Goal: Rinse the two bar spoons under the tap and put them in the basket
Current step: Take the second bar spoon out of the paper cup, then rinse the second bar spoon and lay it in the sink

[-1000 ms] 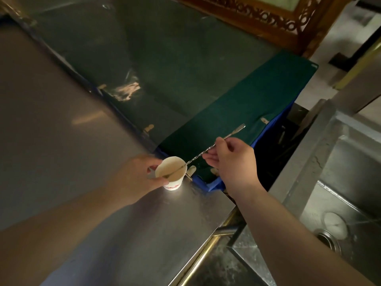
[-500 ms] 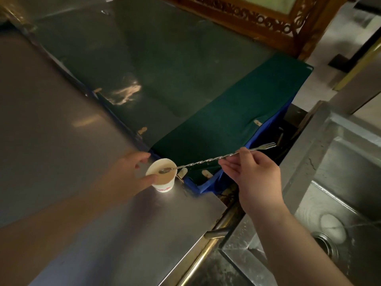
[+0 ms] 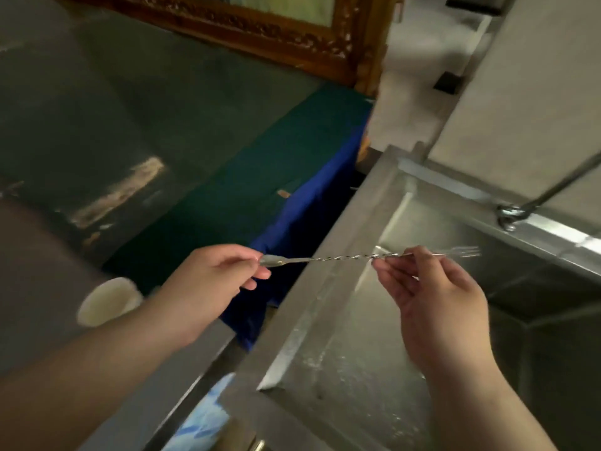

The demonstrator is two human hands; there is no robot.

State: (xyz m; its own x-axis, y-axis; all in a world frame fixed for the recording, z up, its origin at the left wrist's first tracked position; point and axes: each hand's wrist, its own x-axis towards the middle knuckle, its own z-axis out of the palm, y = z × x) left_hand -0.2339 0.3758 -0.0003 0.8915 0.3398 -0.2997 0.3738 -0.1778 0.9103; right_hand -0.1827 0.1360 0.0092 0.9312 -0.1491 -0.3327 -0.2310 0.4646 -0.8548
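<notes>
Lifted clear of the paper cup (image 3: 107,301) since half a second ago: bar spoon (image 3: 351,257), now stretched level across mid-frame with its bowl end pinched in the left hand (image 3: 211,281) and its twisted shaft gripped by thumb and fingertips of the right hand (image 3: 432,297). Released by the left hand, cup standing alone on the steel worktop (image 3: 39,288) at lower left. Fork end of the spoon poking right, out over the sink (image 3: 367,362), which has slid toward frame centre. Newly in view at right edge: tap (image 3: 520,208) mounted on the sink's back rim. Green cloth (image 3: 260,177) over something blue, upper centre. Second spoon and basket not made out.
</notes>
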